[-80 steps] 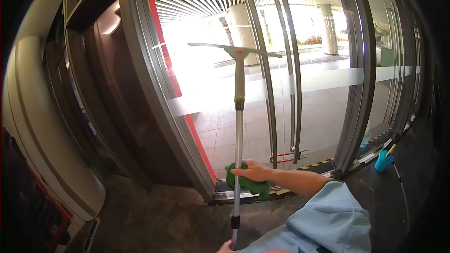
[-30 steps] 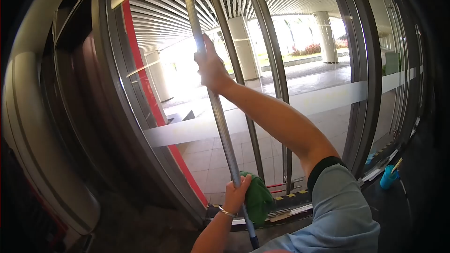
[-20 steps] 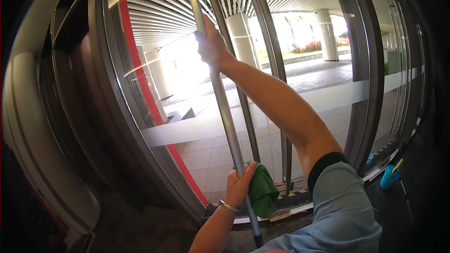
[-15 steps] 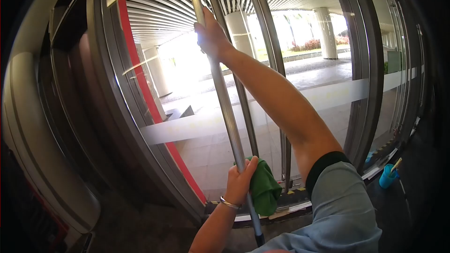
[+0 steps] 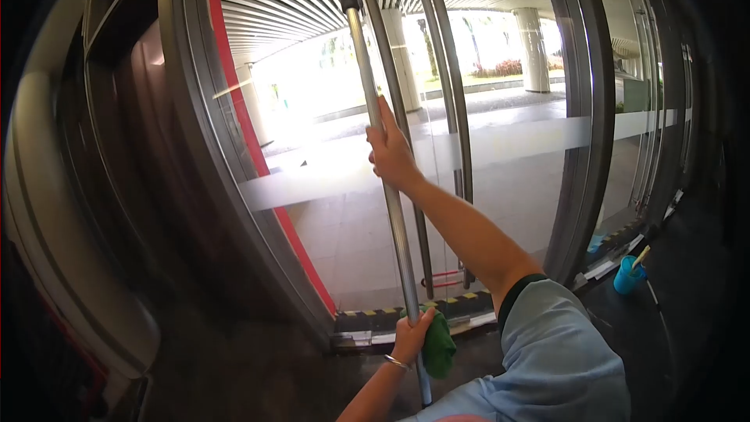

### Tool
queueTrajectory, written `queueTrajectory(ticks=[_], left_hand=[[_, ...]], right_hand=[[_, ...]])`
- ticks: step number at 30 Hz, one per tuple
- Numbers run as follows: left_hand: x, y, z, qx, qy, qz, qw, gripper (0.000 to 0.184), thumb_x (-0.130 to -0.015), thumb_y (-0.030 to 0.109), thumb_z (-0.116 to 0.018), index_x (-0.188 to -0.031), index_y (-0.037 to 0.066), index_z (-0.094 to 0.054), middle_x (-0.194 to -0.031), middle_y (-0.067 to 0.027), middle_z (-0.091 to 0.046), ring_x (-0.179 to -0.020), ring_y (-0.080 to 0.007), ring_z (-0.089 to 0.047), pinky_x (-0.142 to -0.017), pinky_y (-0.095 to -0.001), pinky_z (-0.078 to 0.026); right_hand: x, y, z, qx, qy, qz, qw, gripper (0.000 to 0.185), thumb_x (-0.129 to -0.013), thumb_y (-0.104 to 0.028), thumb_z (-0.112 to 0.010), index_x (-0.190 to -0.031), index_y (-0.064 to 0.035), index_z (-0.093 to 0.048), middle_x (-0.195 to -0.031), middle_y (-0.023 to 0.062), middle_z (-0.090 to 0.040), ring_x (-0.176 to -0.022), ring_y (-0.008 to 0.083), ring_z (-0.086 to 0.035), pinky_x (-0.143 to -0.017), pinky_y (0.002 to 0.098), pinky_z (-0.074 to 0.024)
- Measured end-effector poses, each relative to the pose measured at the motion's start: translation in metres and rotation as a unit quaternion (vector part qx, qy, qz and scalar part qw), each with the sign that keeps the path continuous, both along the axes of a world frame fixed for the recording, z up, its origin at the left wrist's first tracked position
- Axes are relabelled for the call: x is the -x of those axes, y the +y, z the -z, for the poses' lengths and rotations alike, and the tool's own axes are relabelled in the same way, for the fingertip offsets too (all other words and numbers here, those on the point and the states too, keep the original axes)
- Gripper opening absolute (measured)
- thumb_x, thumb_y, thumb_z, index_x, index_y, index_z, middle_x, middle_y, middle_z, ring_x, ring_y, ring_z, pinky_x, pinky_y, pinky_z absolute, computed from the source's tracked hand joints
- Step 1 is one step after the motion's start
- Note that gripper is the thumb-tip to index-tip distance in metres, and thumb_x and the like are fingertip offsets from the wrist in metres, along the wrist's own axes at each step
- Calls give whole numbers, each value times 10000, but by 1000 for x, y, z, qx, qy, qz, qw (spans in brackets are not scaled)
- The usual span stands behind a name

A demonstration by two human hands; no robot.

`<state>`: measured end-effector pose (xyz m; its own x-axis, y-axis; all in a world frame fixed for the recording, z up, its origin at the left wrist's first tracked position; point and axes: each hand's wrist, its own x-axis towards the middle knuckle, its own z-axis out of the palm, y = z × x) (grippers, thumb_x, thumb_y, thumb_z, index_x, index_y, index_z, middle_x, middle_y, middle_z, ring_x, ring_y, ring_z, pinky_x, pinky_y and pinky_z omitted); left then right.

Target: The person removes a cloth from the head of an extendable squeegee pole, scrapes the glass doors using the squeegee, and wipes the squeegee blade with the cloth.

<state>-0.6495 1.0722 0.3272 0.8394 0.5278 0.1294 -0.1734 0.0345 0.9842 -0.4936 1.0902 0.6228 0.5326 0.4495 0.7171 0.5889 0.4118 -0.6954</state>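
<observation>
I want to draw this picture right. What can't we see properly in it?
In the head view:
- Top end of the silver metal pole: cut off by the upper edge.
- Part of the crumpled green cloth: hidden behind the left hand.
- What is deep inside the bright blue, cup-shaped container: too small, and its wall blocks it.

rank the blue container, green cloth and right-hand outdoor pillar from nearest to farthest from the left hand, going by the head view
1. Green cloth: touching the left hand, on its right
2. Blue container: off to the right
3. Right-hand outdoor pillar: outside, upper right
</observation>
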Motion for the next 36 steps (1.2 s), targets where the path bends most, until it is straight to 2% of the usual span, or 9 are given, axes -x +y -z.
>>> queueTrajectory(ticks=[3, 12, 23, 25, 29, 31, 32, 34, 36], left_hand=[[43, -19, 45, 18, 33, -1, 999, 395, -871, 285, -683, -574, 121, -480, -578, 88, -429, -540, -13, -372, -468, -233, -312], [138, -75, 126, -32, 88, 0, 996, 420, -862, 281, -677, -564, 66, -474, -544, 43, -404, -532, -57, -358, -486, -287, -328], [156, -95, 173, -28, 119, -6, 993, 400, -852, 279, -685, -588, 47, -494, -551, 32, -416, -543, -65, -369, -506, -290, -352], [161, -98, 176, -24, 123, -5, 992, 399, -851, 280, -685, -589, 47, -495, -552, 33, -413, -544, -66, -364, -504, -292, -351], [176, -105, 178, -50, 151, -22, 987, 394, -847, 273, -687, -591, 41, -498, -549, 31, -402, -543, -67, -358, -501, -299, -347], [186, -107, 178, -48, 139, -28, 989, 384, -860, 240, -681, -583, 48, -497, -560, 56, -393, -551, -51, -347, -497, -282, -323], [192, -110, 178, -40, 125, -34, 991, 378, -873, 207, -675, -576, 55, -496, -570, 81, -384, -559, -35, -335, -492, -265, -299], [202, -111, 178, -44, 131, -39, 990, 377, -872, 208, -675, -577, 55, -497, -570, 81, -387, -559, -36, -335, -493, -266, -302], [208, -112, 177, -52, 131, -38, 989, 377, -872, 210, -676, -578, 56, -498, -569, 82, -390, -560, -37, -334, -495, -267, -304]], right_hand=[[33, -12, 53, -34, 26, -20, 999, 640, -963, -161, -410, -1513, -223, -87, -788, 2, -464, -499, 54, -394, -396, 218, -373], [105, -54, 155, -7, 69, -14, 997, 638, -976, -143, -408, -1515, -220, -75, -769, 0, -461, -501, 48, -384, -413, 213, -364], [121, -76, 184, 25, 74, -7, 997, 637, -979, -144, -408, -1516, -191, -67, -666, -24, -423, -484, 51, -371, -417, 220, -356], [123, -77, 189, 27, 66, -5, 997, 654, -963, -110, -408, -1510, -114, -50, -964, 102, -574, -534, 92, -437, -505, 263, -430], [134, -84, 201, 55, 107, -23, 992, 653, -961, -104, -409, -1510, -114, -56, -1003, 105, -584, -523, 94, -435, -505, 263, -433], [142, -80, 211, -15, 74, -32, 997, 642, -975, -136, -412, -1515, -167, -66, -712, -15, -457, -499, 52, -391, -430, 217, -381], [145, -81, 212, -14, 76, -36, 996, 642, -975, -136, -412, -1515, -167, -66, -712, -15, -457, -499, 52, -391, -430, 217, -381], [155, -84, 214, 9, 78, -13, 997, 650, -959, -110, -418, -1506, -90, -65, -1163, 138, -569, -533, 97, -454, -495, 267, -431], [155, -80, 220, 9, 85, -19, 996, 653, -965, -113, -418, -1510, -128, -60, -991, 70, -541, -521, 71, -421, -461, 238, -401]])
